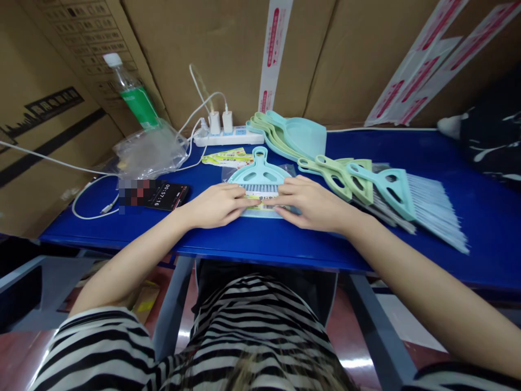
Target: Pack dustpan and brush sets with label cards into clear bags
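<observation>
A light-blue dustpan with a grey-bristled brush on it lies flat on the table in front of me. Clear plastic shows around its sides. Across the bristles is a yellow-and-white label card. My left hand rests over the set's left side, its index finger stretched onto the card. From the right, my right hand lies over the other edge, fingers apart, one fingertip meeting the left one on the card. Both hands press from above; their undersides are hidden.
Stacked dustpans lie at the back, loose brushes to the right. More label cards sit before a power strip. Leftward are a phone, plastic bags, a bottle and a white cable. Cardboard walls the back.
</observation>
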Action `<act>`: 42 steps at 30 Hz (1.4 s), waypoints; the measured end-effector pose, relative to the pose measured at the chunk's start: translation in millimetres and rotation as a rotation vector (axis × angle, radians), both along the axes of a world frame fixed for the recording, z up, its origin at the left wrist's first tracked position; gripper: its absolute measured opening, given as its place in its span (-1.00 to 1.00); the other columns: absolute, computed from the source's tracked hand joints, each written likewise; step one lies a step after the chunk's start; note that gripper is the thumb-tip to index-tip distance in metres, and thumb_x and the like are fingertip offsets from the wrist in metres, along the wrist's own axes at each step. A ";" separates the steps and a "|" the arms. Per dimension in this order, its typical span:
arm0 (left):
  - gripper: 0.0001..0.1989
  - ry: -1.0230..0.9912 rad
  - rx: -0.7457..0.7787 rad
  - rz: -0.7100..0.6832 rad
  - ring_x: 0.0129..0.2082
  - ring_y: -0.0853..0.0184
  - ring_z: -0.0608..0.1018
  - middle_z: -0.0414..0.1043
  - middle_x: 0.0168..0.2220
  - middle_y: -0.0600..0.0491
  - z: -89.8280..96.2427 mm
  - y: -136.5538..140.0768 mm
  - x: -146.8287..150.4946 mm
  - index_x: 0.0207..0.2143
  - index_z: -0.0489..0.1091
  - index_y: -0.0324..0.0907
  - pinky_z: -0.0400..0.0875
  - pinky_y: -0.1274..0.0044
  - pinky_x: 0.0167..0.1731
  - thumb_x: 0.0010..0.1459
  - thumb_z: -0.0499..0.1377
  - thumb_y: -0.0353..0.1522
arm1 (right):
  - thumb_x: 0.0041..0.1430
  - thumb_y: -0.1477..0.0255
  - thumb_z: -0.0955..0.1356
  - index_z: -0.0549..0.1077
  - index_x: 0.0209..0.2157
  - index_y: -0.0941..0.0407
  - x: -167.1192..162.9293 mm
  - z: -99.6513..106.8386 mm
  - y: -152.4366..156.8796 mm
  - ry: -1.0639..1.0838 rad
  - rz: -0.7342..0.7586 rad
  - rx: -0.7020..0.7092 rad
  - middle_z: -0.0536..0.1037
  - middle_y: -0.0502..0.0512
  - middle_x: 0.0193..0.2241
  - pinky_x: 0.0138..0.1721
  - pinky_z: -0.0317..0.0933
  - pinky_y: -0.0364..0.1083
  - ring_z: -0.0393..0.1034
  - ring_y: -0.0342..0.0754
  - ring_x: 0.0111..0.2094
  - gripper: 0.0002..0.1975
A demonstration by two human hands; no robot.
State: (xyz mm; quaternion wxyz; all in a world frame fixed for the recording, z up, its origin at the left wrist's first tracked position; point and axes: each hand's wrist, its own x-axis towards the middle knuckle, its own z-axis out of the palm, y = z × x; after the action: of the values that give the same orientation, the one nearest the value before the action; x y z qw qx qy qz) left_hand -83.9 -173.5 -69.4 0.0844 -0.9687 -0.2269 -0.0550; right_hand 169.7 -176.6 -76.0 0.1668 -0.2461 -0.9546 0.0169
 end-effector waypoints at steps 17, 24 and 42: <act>-0.61 -0.049 -0.152 0.122 -0.39 0.28 0.31 0.57 -0.36 0.05 17.1 7.7 -16.6 -0.15 0.58 -0.09 0.22 0.45 -0.30 0.16 0.00 -0.50 | 0.32 0.17 0.25 0.64 -0.30 -0.02 26.3 10.0 11.6 -0.005 -0.024 -0.122 0.53 0.06 -0.55 -0.31 0.00 -0.01 0.21 -0.02 -0.41 -0.64; -0.57 -0.094 -0.276 0.135 -0.45 0.31 0.31 0.53 -0.48 0.07 22.5 14.5 -30.8 -0.21 0.61 -0.08 0.23 0.51 -0.39 0.08 -0.03 -0.50 | 0.28 -0.03 0.21 0.61 -0.43 0.03 38.4 18.7 16.4 0.011 -0.064 -0.360 0.49 0.05 -0.60 -0.38 0.06 -0.04 0.26 -0.06 -0.47 -0.47; -0.69 -0.106 -0.310 0.260 -0.45 0.35 0.42 0.46 -0.50 0.07 24.9 11.7 -24.4 -0.41 0.48 -0.16 0.22 0.54 -0.41 0.20 0.00 -0.25 | 0.23 -0.03 0.22 0.26 -0.59 0.04 29.3 16.7 14.9 0.081 -0.124 -0.516 0.23 -0.10 -0.69 -0.52 0.00 -0.10 0.09 -0.16 -0.61 -0.50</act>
State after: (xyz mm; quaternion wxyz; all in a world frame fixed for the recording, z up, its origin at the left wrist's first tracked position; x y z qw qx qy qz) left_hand -108.3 -161.7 -44.5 -0.0712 -0.9284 -0.3598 -0.0589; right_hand 199.0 -161.6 -59.3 0.1371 -0.3375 -0.8945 0.2592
